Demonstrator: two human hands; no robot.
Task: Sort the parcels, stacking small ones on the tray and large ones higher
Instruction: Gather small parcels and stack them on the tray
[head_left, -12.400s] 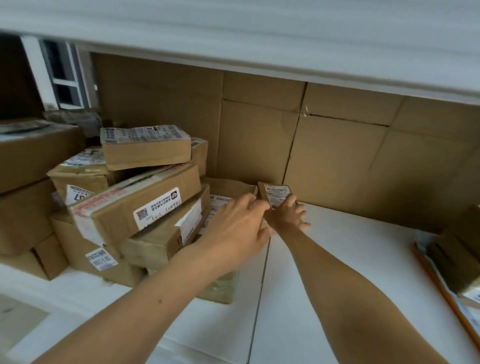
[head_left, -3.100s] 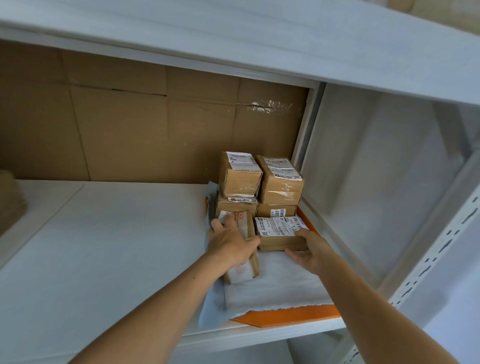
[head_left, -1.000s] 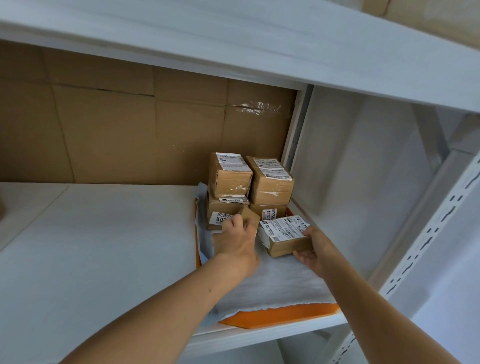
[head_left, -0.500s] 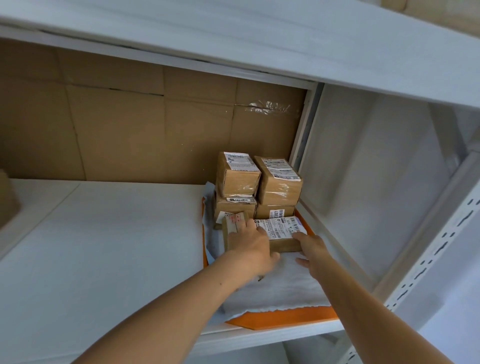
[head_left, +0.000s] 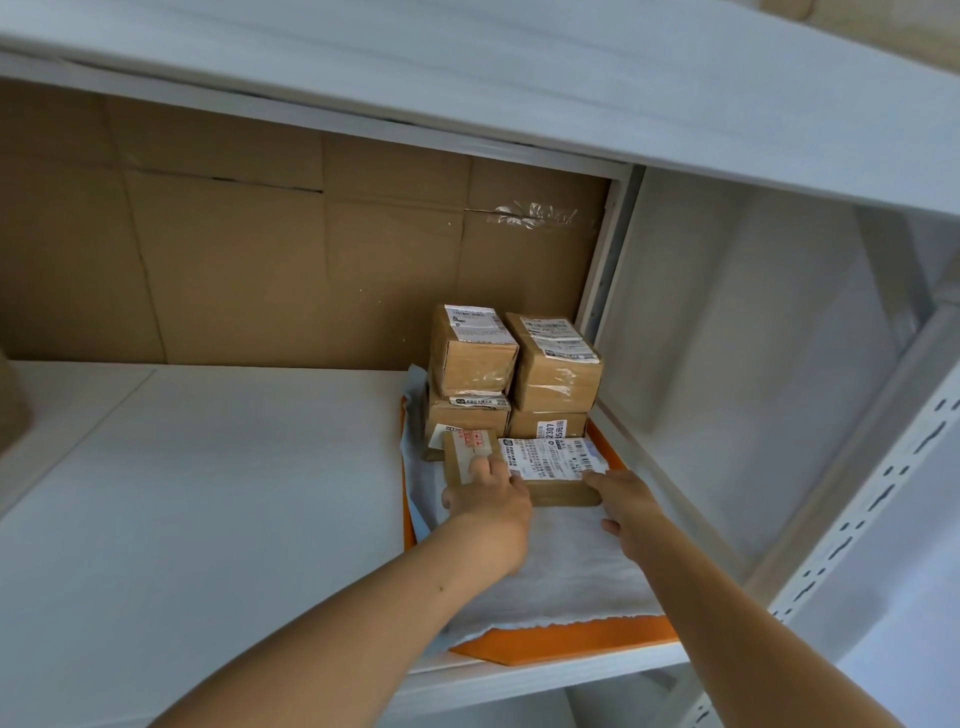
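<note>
An orange tray (head_left: 561, 640) lined with white foam sheet (head_left: 566, 566) sits at the right end of the shelf. At its back stand two short stacks of small brown parcels (head_left: 519, 374). In front of them lie two flat small parcels side by side: one with red print (head_left: 467, 452), one with a big white label (head_left: 550, 460). My left hand (head_left: 488, 499) rests on the red-print parcel, fingers on its top. My right hand (head_left: 623, 499) presses its fingertips against the labelled parcel's front right corner.
The white shelf board (head_left: 208, 493) stretches left of the tray. Brown cardboard (head_left: 291, 260) lines the back wall. A white upper shelf (head_left: 467, 67) hangs close overhead. A perforated upright (head_left: 852, 545) stands at the right. A brown box edge (head_left: 10, 410) shows at far left.
Both flat parcels have gone from held and tilted to lying flat against the back stacks. My right hand has slid to the labelled parcel's front corner.
</note>
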